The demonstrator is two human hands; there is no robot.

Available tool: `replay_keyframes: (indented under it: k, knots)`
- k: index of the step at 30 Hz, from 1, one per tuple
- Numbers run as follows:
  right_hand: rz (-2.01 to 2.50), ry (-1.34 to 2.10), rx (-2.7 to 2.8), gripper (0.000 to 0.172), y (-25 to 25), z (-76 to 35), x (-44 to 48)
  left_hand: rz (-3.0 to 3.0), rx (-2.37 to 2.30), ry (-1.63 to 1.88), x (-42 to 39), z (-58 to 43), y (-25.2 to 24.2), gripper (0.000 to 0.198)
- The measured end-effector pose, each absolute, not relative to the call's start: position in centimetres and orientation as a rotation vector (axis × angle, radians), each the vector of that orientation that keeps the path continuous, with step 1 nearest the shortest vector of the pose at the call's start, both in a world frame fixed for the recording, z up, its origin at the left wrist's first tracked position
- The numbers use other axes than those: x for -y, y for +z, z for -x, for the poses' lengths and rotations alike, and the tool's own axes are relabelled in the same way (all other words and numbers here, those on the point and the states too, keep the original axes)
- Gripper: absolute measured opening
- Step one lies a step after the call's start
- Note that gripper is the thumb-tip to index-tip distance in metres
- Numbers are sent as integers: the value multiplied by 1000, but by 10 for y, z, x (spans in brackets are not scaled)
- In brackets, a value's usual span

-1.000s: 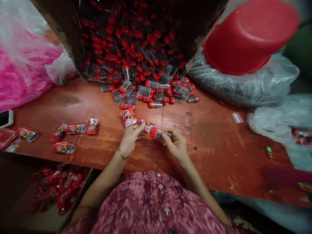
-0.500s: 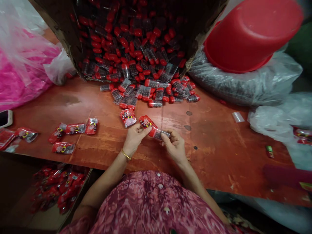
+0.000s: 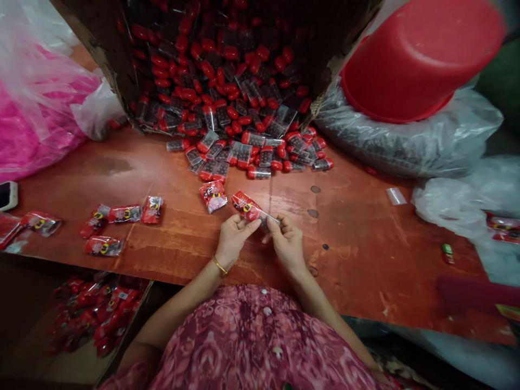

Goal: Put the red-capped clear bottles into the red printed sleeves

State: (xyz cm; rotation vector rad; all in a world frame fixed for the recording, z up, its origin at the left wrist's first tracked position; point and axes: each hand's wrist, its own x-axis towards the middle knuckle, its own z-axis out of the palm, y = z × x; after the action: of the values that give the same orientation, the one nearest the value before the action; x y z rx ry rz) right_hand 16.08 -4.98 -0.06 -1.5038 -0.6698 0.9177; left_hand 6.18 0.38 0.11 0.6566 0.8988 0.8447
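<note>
Between my hands, low over the table, is a small red printed plastic packet (image 3: 245, 203) with a black and yellow picture. My left hand (image 3: 236, 239) is closed on its near side, thumb on top. From the packet's right end shows part of a clear container with dark contents (image 3: 264, 218). My right hand (image 3: 287, 242) pinches this clear end between thumb and fingers; the fingers partly hide it. Just left of the held packet lies another red packet (image 3: 213, 196). Beyond my hands, red-capped clear containers (image 3: 244, 154) with dark beads spill out of a cardboard box (image 3: 97, 54).
Several filled packets (image 3: 125, 213) lie at the left, near a phone (image 3: 8, 195). Below the table edge, a carton (image 3: 132, 325) holds more packets. A red bucket (image 3: 414, 59) rests on a plastic sack (image 3: 406, 146) at right. Pink material in a bag (image 3: 36, 119) stands left.
The packet has turned and tilted slightly, and less of the clear container shows out of it. My left hand has shifted right, closer to my right hand.
</note>
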Motion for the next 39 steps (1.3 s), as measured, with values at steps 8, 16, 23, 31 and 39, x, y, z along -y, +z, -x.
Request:
replay_keyframes:
  k: [8, 16, 23, 31, 39]
  knots:
    - [1459, 851, 679, 27, -1, -147, 49, -685, -912, 781, -3, -66, 5, 38]
    - [1436, 991, 787, 28, 0, -147, 49, -734, -962, 874, -10, -64, 5, 27]
    - [1351, 1075, 837, 26, -6, -155, 48, -663, -826, 708, -17, -61, 9, 31]
    - [1303, 1043, 957, 29, -11, -159, 51, -609, -780, 693, -15, -65, 8, 43]
    - [1408, 871, 996, 28, -23, -160, 48, -481, -799, 613, -1, -69, 12, 39]
